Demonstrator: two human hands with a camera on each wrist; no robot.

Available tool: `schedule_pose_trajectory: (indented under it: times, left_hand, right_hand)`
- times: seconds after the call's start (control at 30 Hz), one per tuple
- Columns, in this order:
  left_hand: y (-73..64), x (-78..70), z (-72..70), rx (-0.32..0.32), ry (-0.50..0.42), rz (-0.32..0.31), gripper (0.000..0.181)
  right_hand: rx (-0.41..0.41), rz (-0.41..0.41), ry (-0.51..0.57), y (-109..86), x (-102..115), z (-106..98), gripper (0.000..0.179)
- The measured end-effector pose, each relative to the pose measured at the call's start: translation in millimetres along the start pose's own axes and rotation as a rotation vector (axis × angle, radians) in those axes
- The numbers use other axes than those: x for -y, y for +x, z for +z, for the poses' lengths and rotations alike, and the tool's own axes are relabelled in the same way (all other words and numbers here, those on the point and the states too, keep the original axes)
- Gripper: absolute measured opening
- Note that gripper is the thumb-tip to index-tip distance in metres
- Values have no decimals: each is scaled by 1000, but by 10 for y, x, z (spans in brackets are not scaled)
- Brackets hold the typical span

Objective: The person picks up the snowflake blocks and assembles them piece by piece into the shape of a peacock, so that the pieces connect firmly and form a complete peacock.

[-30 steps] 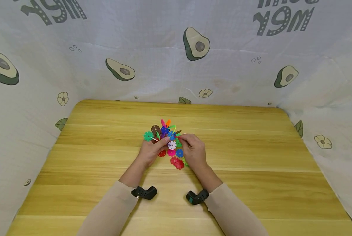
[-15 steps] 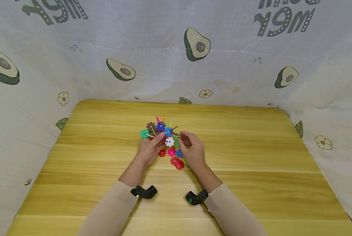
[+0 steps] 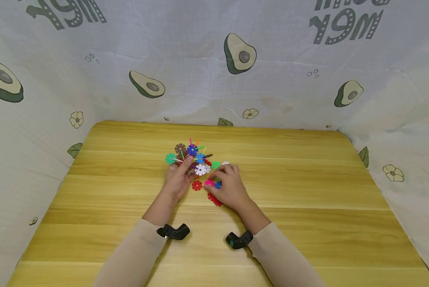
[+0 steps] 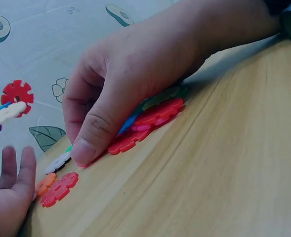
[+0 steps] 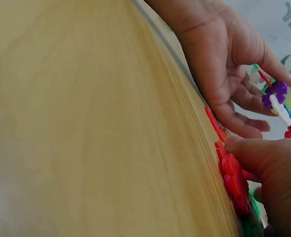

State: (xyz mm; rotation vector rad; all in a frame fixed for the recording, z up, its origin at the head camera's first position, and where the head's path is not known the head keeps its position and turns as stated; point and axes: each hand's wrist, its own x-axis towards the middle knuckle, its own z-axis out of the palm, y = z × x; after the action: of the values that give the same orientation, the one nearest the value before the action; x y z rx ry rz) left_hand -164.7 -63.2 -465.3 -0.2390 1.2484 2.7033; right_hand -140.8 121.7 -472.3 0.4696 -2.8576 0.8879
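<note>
My left hand [image 3: 175, 181] holds a cluster of joined, notched plastic snowflake discs [image 3: 192, 150] above the table, its thumb over the near side. Blue, brown, teal, white and other colours stick out at different angles. Part of that cluster [image 5: 276, 94] also shows in the right wrist view beside the left fingers. My right hand [image 3: 231, 187] is down at the loose discs, thumb and fingers curled at a pink snowflake disc [image 3: 209, 183], pinching it at the tabletop. The fingertips' far side is hidden.
A red disc [image 3: 196, 185] lies left of the right hand, and overlapping red discs [image 3: 216, 200] lie below it. A blue disc [image 3: 218, 185], a green one [image 3: 216, 165] and a white one [image 3: 226, 163] are partly covered. A printed cloth [image 3: 185, 52] hangs behind the wooden table [image 3: 307, 179].
My left hand has carried the cluster slightly left and away from the right hand. My right hand has left the cluster and come down onto the loose discs, at the pink one.
</note>
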Motion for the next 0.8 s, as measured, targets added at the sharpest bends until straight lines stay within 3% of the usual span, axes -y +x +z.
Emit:
schedule_pose_trajectory:
  times: [0.17,0.4,0.63,0.8]
  left_hand:
    - [15,-10,11,-16,-63,31,9]
    - [20,-24,16,-11,-164,18,10]
    - [5,-38,-1,6,-107,-7,21]
    - [-12,-46,-13,25,-68,-51,25]
  right_hand:
    - [-13,7,10,3,12,-7,25]
    - [-12,60,-42,1,13,-26,36]
    - [-4,81,30,18,8,-33,33]
    - [-42,133,202,42,-11,-43,21]
